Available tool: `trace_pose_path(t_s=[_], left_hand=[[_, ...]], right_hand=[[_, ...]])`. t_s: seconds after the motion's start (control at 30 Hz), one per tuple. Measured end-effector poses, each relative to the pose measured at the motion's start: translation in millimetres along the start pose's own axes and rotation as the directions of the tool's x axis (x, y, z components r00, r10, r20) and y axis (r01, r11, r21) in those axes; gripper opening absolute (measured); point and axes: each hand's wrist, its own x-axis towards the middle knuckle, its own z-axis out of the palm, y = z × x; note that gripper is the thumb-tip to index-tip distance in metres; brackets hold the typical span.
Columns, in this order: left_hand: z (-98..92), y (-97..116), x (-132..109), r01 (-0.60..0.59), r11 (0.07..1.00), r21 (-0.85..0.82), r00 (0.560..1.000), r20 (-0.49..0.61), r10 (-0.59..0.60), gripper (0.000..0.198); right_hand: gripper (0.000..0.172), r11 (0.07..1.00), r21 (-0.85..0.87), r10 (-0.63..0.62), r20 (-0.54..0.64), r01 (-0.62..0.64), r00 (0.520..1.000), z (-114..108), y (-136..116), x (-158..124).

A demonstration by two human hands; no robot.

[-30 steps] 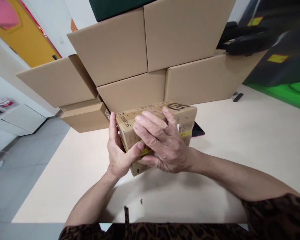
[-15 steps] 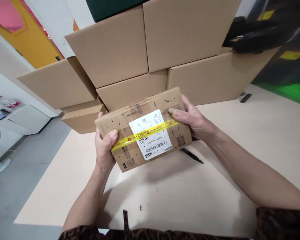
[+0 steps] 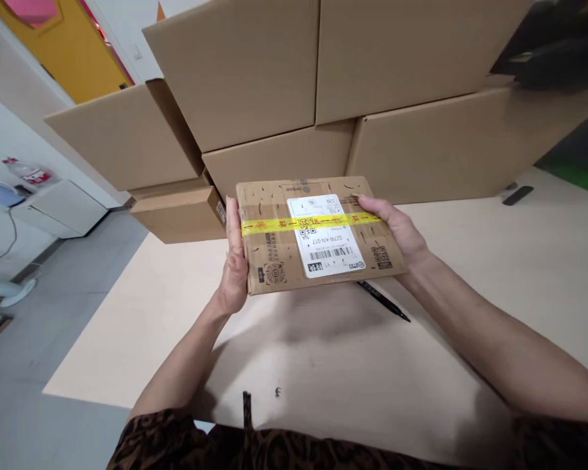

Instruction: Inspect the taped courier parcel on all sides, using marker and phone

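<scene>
A flat brown cardboard box (image 3: 269, 251) is held between my two hands above the table. Yellow tape (image 3: 269, 224) runs across its top, over a white shipping label (image 3: 330, 251) with a barcode. My left hand (image 3: 234, 267) presses against the box's left side, fingers pointing up along the edge. On the other side, my right hand (image 3: 402, 228) grips the right edge with the thumb on top and the other fingers hidden beneath. A black marker pen (image 3: 386, 301) lies on the table below the box, its far end covered by it.
Large cardboard boxes (image 3: 255, 78) stand stacked along the back of the table (image 3: 333, 365). A smaller box (image 3: 176, 212) sits at the back left. A small dark object (image 3: 518, 195) lies at right. Beyond the table's left edge are grey floor and a white cabinet (image 3: 63, 212) with a bottle (image 3: 32, 173).
The cardboard box has moved right and tipped flatter. My left thumb has left its top face, and that hand now lies along its side. The view has shifted.
</scene>
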Motion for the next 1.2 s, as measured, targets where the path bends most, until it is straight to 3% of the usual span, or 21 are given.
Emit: trace_pose_path(t_s=[0.2,0.3,0.4,0.53,0.63,0.7,0.8,0.87,1.0,1.1,1.2], left_hand=[[-11.5,6,3,-0.131,0.987,0.096,0.974,0.199,0.109,0.106],[-14.7,2,7,-0.191,0.967,0.169,0.97,0.182,0.16,0.081],[-15.5,-7,7,-0.193,0.966,0.175,0.977,0.126,0.172,0.062],[-11.3,-11,5,-0.004,0.995,0.097,1.0,-0.004,0.005,0.059],[-6.3,-7,6,0.219,0.974,-0.062,0.971,-0.082,-0.224,0.058],[-4.7,-3,9,0.323,0.934,-0.154,0.934,-0.11,-0.341,0.06],[-5.2,2,11,0.388,0.896,-0.215,0.898,-0.13,-0.42,0.061],[-5.6,3,11,0.415,0.883,-0.221,0.884,-0.13,-0.448,0.061],[-3.3,-1,9,0.471,0.849,-0.239,0.851,-0.13,-0.508,0.065],[-0.5,-4,8,0.504,0.827,-0.248,0.832,-0.118,-0.543,0.067],[2.7,-3,8,0.507,0.823,-0.257,0.825,-0.131,-0.55,0.074]], right_hand=[[0.053,0.999,-0.03,-0.027,-0.054,0.025,0.998,-11,4,7],[0.054,0.998,-0.03,-0.058,-0.1,0.056,0.993,-8,7,9],[0.062,0.985,-0.085,-0.156,-0.064,0.151,0.986,-1,10,9],[0.073,0.967,-0.127,-0.238,-0.126,0.222,0.963,4,18,7],[0.069,0.938,-0.169,-0.337,-0.245,0.302,0.909,5,24,0],[0.069,0.881,-0.259,-0.452,-0.213,0.396,0.866,7,25,-8],[0.079,0.795,-0.372,-0.545,-0.092,0.479,0.833,12,21,-19],[0.078,0.821,-0.372,-0.5,-0.104,0.433,0.86,15,17,-21],[0.049,0.947,-0.201,-0.294,-0.237,0.249,0.926,18,15,-13],[0.044,0.967,-0.141,-0.245,-0.285,0.212,0.927,19,16,-7],[0.05,0.953,-0.229,-0.259,-0.273,0.199,0.926,18,15,-9]])
